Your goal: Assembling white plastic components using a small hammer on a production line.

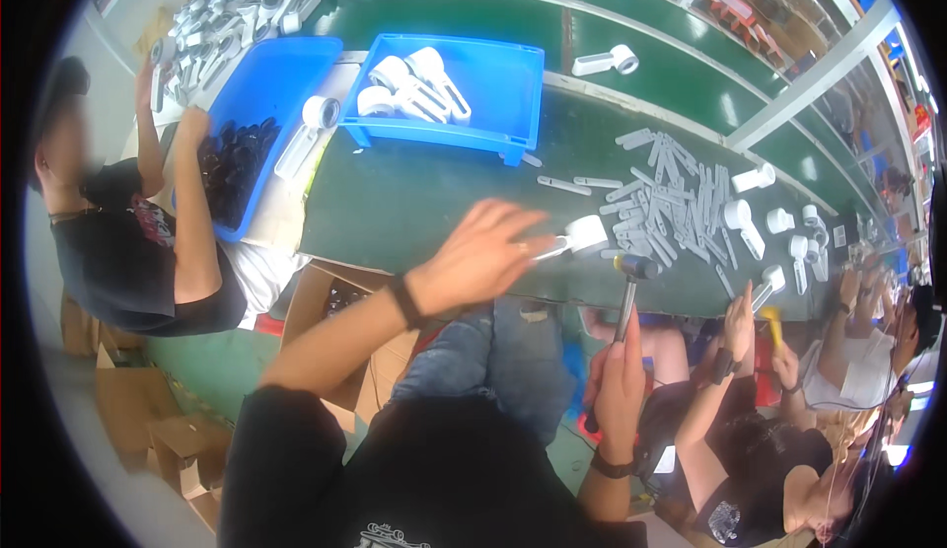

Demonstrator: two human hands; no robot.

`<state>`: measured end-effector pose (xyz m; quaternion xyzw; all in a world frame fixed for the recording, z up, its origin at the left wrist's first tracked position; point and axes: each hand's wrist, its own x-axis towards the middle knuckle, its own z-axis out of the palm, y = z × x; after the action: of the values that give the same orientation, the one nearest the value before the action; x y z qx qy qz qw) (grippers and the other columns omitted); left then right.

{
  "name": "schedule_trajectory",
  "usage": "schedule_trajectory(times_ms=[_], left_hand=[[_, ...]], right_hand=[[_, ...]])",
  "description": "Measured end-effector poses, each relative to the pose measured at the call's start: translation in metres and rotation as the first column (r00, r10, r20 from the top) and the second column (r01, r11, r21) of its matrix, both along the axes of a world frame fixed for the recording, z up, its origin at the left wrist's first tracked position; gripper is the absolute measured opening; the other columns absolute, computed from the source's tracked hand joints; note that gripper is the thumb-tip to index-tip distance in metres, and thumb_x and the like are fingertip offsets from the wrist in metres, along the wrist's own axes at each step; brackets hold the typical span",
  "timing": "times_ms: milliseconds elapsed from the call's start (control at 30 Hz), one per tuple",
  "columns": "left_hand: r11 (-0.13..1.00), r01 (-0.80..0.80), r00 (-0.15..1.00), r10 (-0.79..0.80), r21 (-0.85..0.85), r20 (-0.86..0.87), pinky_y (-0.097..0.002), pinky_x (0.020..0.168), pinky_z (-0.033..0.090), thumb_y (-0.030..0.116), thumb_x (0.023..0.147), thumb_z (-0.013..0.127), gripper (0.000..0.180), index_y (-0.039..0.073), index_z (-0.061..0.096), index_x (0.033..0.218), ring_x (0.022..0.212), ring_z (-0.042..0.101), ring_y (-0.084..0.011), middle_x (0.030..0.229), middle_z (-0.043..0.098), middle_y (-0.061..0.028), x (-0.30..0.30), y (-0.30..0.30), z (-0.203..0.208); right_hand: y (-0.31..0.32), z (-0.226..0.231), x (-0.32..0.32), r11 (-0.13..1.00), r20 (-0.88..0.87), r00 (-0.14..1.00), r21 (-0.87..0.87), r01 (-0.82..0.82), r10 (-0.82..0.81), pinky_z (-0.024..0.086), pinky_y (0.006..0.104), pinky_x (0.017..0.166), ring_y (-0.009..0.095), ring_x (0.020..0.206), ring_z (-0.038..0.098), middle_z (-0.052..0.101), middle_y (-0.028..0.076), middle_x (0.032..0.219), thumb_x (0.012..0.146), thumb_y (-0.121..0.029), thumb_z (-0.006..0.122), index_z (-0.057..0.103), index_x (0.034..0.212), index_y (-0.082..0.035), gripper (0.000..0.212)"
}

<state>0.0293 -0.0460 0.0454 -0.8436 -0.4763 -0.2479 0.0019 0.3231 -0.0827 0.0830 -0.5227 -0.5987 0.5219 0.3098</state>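
Note:
At the near edge of the green table, my left hand (pixel 481 255) grips the handle of a white round-headed plastic part (pixel 588 234). Its fingers look slightly smeared, and they cover most of that handle. My right hand (pixel 617 390) is wrapped round the grip of a hammer (pixel 627 301) with a dark head and a metal shaft. The hammer stands upright, its head just right of and below the white part. Beyond both hands lies a heap of flat grey slotted strips (pixel 671 198).
A blue tray (pixel 513 139) at the back holds several white parts. Left of it a person (pixel 148 242) reaches over a blue bin (pixel 258 208) of dark pieces. Another person's hand (pixel 738 326) works at right, near a yellow-headed tool (pixel 772 326). An open cardboard box (pixel 306 301) stands below the table.

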Motion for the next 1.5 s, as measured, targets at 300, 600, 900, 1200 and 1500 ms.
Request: schedule_trajectory(times_ms=[300, 600, 900, 1200, 1500], left_hand=[[0.981, -0.193, 0.933, 0.188, -0.014, 0.306, -0.0433, 0.088, 0.054, 0.008, 0.095, 0.070, 0.045, 0.015, 0.070, 0.139, 0.096, 0.066, -0.0322, 0.116, 0.072, -0.0098, 0.006, -0.012, -0.057], [0.980, -0.198, 0.917, 0.182, 0.009, 0.354, -0.0424, 0.089, 0.054, 0.007, 0.094, 0.070, 0.042, 0.016, 0.073, 0.135, 0.094, 0.065, -0.0308, 0.111, 0.071, -0.0086, 0.011, -0.008, -0.054], [0.981, -0.191, 0.836, 0.180, -0.033, 0.519, -0.0463, 0.091, 0.057, 0.007, 0.098, 0.070, 0.058, 0.014, 0.057, 0.154, 0.103, 0.068, -0.0373, 0.115, 0.074, -0.0120, 0.010, -0.011, -0.064], [0.889, -0.225, 0.678, 0.437, -0.399, 0.591, -0.0460, 0.105, 0.054, 0.011, 0.093, 0.081, 0.112, -0.002, 0.001, 0.170, 0.116, 0.070, -0.0386, 0.117, 0.078, -0.0136, 0.013, -0.012, -0.064], [0.882, -0.235, 0.680, 0.450, -0.410, 0.579, -0.0462, 0.105, 0.054, 0.013, 0.094, 0.080, 0.113, -0.001, -0.001, 0.170, 0.119, 0.068, -0.0407, 0.123, 0.078, -0.0130, 0.011, -0.013, -0.063]], right_hand=[[0.026, -0.025, -0.028, 0.976, 0.258, 0.957, 0.133, -0.170, 0.131, 0.042, 0.0335, 0.056, 0.014, 0.059, 0.048, 0.050, 0.003, 0.066, 0.115, -0.018, 0.046, 0.032, 0.169, -0.007, 0.057], [0.027, -0.038, -0.048, 0.943, 0.313, 0.950, 0.316, -0.100, -0.005, 0.040, 0.0337, 0.055, 0.017, 0.058, 0.049, 0.052, 0.009, 0.068, 0.115, -0.018, 0.045, 0.037, 0.167, -0.006, 0.054], [0.008, 0.032, -0.050, 0.971, 0.225, 0.971, 0.200, -0.127, 0.080, 0.042, 0.0411, 0.054, 0.031, 0.055, 0.057, 0.058, 0.021, 0.070, 0.114, -0.018, 0.047, 0.035, 0.167, -0.004, 0.056], [0.025, -0.006, -0.060, 0.950, 0.447, 0.873, 0.135, -0.280, 0.194, 0.045, 0.0499, 0.056, 0.044, 0.059, 0.062, 0.062, 0.027, 0.073, 0.113, -0.020, 0.047, 0.034, 0.166, -0.005, 0.057], [0.020, -0.010, -0.063, 0.917, 0.476, 0.846, 0.176, -0.357, 0.238, 0.046, 0.0507, 0.054, 0.046, 0.061, 0.066, 0.063, 0.029, 0.072, 0.112, -0.018, 0.049, 0.035, 0.166, -0.005, 0.056]])
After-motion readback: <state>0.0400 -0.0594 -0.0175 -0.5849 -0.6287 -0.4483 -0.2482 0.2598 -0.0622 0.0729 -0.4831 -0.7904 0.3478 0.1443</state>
